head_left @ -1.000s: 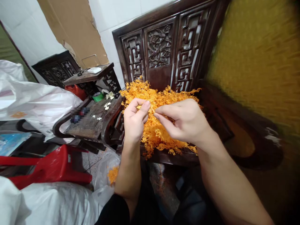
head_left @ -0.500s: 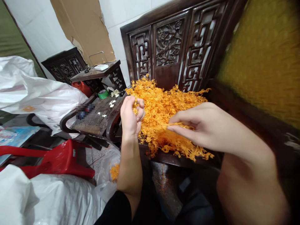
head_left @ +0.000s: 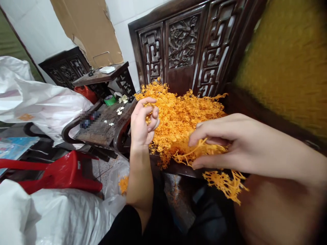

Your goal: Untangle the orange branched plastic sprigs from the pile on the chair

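Note:
A heap of orange frilly plastic sprigs (head_left: 178,115) lies on the seat of a dark carved wooden chair (head_left: 178,51). My left hand (head_left: 141,126) hovers at the heap's left edge, fingers curled, with a small orange piece seemingly pinched at the fingertips. My right hand (head_left: 224,143) is closed around a clump of orange sprigs (head_left: 222,180) that hangs below it over the seat's front edge.
A low dark side table (head_left: 102,129) with small white flowers (head_left: 119,110) stands left of the chair. A red plastic stool (head_left: 58,172) and big white bags (head_left: 43,105) fill the left side. A clear bag holding orange bits (head_left: 124,183) sits on the floor. A yellow cushion (head_left: 286,61) is at right.
My hands separated from a shared pinch. The right hand moved right and down, pulling a clump of sprigs off the heap past the seat edge. The left hand's fingers loosened slightly.

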Demonstrator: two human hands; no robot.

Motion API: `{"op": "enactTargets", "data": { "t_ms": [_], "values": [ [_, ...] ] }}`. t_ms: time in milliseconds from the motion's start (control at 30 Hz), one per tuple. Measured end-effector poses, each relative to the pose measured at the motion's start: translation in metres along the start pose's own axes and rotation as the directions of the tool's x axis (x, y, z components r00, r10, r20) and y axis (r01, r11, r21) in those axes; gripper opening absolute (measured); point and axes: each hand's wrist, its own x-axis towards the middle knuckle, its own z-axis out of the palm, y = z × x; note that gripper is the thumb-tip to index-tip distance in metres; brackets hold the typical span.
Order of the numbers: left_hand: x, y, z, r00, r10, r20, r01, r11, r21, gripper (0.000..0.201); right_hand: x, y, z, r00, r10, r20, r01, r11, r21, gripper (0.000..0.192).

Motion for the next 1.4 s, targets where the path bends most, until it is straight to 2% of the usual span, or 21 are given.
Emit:
{"op": "enactTargets", "data": {
  "t_ms": [33,133,233,333,433,600,667,767,833,1000,1133,1233,1400],
  "values": [
    [-0.001,0.001,0.002,1.0,-0.023,0.005,0.023,1.0,-0.016,0.004,0.0,0.0,0.0,0.999,0.006,-0.042,-0.007,1.0,-0.021,0.034],
    [-0.003,0.007,0.008,0.995,-0.103,-0.014,0.102,0.993,-0.052,0.029,0.002,0.002,-0.001,0.987,0.016,-0.161,-0.026,0.998,-0.063,0.05],
    [-0.005,0.01,0.013,0.986,-0.162,-0.048,0.157,0.983,-0.093,0.058,0.004,0.007,0.001,0.94,0.038,-0.338,-0.046,0.999,-0.017,0.035],
    [-0.006,0.008,0.016,0.982,-0.188,-0.026,0.185,0.98,-0.075,0.066,0.009,0.014,0.008,0.852,0.123,-0.508,-0.092,0.992,0.085,0.024],
    [-0.007,-0.002,0.013,0.985,-0.169,0.038,0.165,0.983,0.08,0.059,0.015,0.023,0.017,0.794,0.199,-0.575,-0.118,0.977,0.176,0.017],
    [-0.006,-0.017,0.005,0.995,-0.054,0.087,0.02,0.938,0.346,0.054,0.024,0.034,0.027,0.706,0.286,-0.648,-0.115,0.949,0.293,0.018],
    [-0.005,-0.017,0.004,0.997,-0.026,0.075,-0.013,0.877,0.48,0.054,0.027,0.037,0.029,0.659,0.314,-0.684,-0.116,0.94,0.32,0.018],
    [-0.005,-0.016,0.007,0.998,-0.016,0.055,-0.026,0.726,0.687,0.054,0.03,0.04,0.031,0.61,0.33,-0.721,-0.09,0.932,0.35,0.016],
    [-0.005,-0.017,0.012,0.998,-0.003,0.06,-0.04,0.706,0.707,0.051,0.032,0.041,0.033,0.618,0.326,-0.715,-0.064,0.928,0.367,0.016],
    [-0.009,-0.022,0.022,0.99,0.047,0.136,-0.114,0.829,0.547,0.035,0.034,0.04,0.037,0.696,0.306,-0.649,-0.044,0.921,0.387,0.014],
    [-0.011,-0.021,0.021,0.992,0.108,0.071,-0.129,0.848,0.514,0.023,0.031,0.039,0.032,0.76,0.159,-0.63,-0.089,0.986,0.141,0.013],
    [-0.012,-0.017,0.018,0.991,0.12,0.059,-0.134,0.853,0.504,0.023,0.028,0.038,0.027,0.809,0.015,-0.587,-0.054,0.997,-0.049,0.016],
    [-0.016,-0.011,0.017,0.984,0.147,0.096,-0.175,0.785,0.595,0.024,0.023,0.04,0.025,0.831,-0.111,-0.544,-0.059,0.957,-0.285,0.013]
  ]
}}
